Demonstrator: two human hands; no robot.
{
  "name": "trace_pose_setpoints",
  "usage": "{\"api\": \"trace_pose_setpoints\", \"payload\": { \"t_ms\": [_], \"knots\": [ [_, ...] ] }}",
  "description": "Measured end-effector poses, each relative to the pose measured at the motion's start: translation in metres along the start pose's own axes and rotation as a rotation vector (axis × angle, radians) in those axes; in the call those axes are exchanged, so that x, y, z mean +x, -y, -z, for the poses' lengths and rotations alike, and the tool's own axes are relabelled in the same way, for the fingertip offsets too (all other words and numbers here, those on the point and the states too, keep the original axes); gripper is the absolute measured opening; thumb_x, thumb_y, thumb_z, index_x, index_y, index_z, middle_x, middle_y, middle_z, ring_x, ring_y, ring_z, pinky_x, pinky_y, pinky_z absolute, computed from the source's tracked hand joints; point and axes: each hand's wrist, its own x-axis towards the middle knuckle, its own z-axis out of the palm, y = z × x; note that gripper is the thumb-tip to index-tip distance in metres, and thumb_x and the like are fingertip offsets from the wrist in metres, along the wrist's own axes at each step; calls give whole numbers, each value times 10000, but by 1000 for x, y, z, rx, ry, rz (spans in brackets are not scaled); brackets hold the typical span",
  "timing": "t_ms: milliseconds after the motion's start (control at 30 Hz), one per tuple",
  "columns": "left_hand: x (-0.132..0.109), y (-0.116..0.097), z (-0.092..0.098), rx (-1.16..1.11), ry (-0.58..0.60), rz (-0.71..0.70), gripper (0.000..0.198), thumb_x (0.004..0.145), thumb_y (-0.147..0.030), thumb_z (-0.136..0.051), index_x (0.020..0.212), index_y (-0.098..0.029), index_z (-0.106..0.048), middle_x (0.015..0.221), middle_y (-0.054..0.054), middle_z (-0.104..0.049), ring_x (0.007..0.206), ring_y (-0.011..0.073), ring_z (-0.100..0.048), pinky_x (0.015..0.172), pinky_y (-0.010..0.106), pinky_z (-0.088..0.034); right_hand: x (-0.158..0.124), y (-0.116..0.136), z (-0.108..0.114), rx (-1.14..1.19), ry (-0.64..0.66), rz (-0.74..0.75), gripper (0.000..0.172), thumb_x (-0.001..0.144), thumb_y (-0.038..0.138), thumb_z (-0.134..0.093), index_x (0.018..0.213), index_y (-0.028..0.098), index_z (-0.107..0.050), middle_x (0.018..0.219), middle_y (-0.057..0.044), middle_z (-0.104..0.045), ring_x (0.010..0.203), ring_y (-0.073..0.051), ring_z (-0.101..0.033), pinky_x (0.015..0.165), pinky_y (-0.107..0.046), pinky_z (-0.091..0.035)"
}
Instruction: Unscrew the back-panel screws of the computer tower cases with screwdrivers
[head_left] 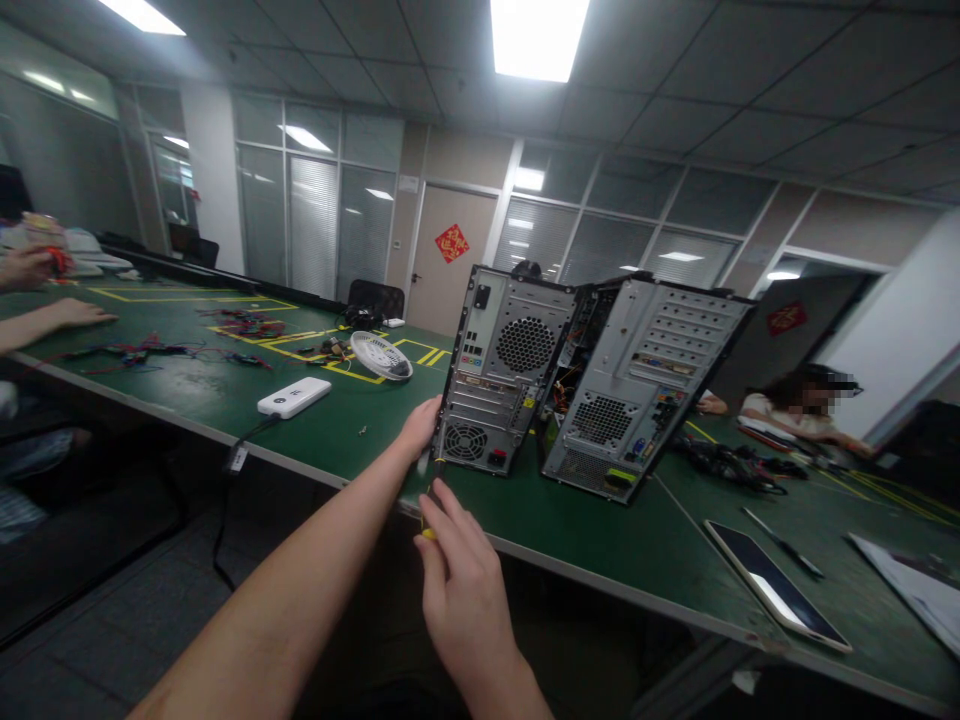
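Case [501,372] is stood on the table [600,548], its edge touched by the left hand [421,430], whose grip cannot be told. A screwdriver [429,534] is pinched in the right hand [466,572]; screw work seems underway, and an aligned tip is called for.

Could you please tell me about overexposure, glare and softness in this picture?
Head view: the large rectangular white ceiling light is overexposed; head view: the flat dark-screened tablet with pale frame carries a bright glare patch; head view: the slim yellow-marked tool in the bare right hand looks soft, its details unclear.
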Motion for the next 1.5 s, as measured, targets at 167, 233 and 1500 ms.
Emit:
{"api": "trace_pose_setpoints", "payload": {
  "t_ms": [167,233,1500],
  "knots": [
    [1,2,0,5,-9,11,474,919,-542,-498,1004,-178,-789,1087,87,-789,1055,261,-667,1070,394,-457,-1,-1,-3,47,-29,-25,446,980,93,-557,1398,191,-678,1479,-131,-640,1353,-263,-633,1127,-456,-550],
    [1,3,1,-1,-8,18,475,918,-541,-501,1014,-175,-788,1099,87,-787,1055,261,-667,1063,391,-460,-1,-1,-4,63,-38,-30,442,976,93,-568,1391,188,-683,1475,-129,-644,1357,-260,-629,1135,-445,-546],
    [-1,1,0,-37,0,10,474,909,-537,-516,1000,-154,-780,1095,96,-786,1039,263,-668,1015,374,-466,5,4,7,-58,-61,1,386,994,109,-566,1350,174,-702,1407,-145,-681,1261,-260,-669,1080,-428,-571]
  ]
}}
